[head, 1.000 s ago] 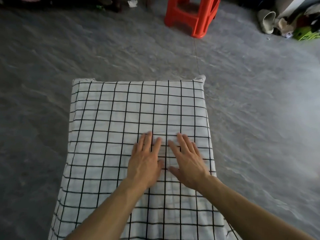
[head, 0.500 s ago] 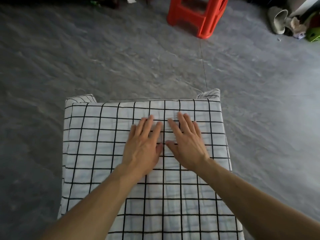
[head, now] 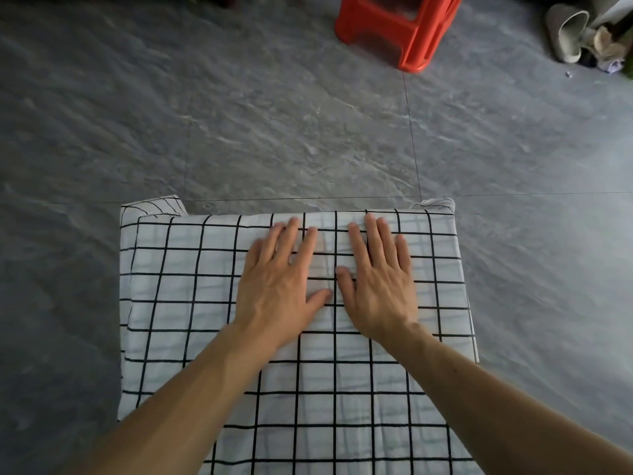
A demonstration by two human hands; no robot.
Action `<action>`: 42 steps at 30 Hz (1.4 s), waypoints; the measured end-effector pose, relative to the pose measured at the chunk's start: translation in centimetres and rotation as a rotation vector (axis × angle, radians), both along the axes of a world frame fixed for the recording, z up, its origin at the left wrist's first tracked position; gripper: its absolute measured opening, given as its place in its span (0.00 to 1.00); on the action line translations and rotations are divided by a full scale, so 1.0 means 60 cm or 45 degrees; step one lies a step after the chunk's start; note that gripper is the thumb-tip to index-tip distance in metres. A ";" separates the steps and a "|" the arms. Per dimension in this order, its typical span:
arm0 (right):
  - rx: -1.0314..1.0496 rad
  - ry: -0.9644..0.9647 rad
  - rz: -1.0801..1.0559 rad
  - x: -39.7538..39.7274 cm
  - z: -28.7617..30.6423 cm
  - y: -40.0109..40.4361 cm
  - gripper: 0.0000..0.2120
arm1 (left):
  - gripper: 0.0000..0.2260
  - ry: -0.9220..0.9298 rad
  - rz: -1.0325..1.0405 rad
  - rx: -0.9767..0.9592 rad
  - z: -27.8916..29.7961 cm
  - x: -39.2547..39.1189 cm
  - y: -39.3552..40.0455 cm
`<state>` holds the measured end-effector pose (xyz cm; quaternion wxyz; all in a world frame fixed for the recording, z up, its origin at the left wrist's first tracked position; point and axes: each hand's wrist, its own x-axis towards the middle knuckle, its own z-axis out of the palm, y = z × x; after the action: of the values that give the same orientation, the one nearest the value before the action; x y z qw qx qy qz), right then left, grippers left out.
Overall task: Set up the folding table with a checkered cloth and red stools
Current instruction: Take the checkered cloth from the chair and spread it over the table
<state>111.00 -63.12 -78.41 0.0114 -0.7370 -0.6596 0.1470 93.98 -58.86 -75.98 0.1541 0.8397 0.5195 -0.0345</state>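
A white cloth with a black grid, the checkered cloth, covers the whole folding table, which is hidden beneath it. My left hand and my right hand lie flat side by side on the cloth, fingers straight and spread, fingertips close to the table's far edge. A small upright crease runs between the two thumbs. Both far corners of the cloth hang folded over the table corners. A red plastic stool stands on the floor beyond the table, at the top of the view, partly cut off.
Grey stone-look floor tiles surround the table on all sides. At the top right corner lie a grey slipper and a small pile of clutter. Dark objects line the top left edge.
Both hands have slid forward together across the cloth, from the middle of the table to near its far edge. The view has moved forward with them.
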 end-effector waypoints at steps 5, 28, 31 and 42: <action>-0.023 -0.018 0.008 0.000 0.000 0.002 0.32 | 0.50 0.109 0.015 -0.140 -0.009 -0.020 0.036; -0.074 0.035 0.103 -0.065 0.035 0.032 0.33 | 0.27 -0.018 0.454 -0.023 0.010 -0.193 0.044; -0.090 0.120 0.262 -0.131 0.049 0.041 0.32 | 0.22 -0.081 0.649 0.014 0.019 -0.241 0.059; -0.127 0.166 0.315 -0.191 0.039 0.049 0.35 | 0.03 -0.511 1.079 -0.087 0.016 -0.312 0.070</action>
<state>99.56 -60.20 -76.04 -0.0005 -0.6386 -0.7352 0.2273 75.28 -54.66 -75.00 0.2795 0.5382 0.7751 0.1773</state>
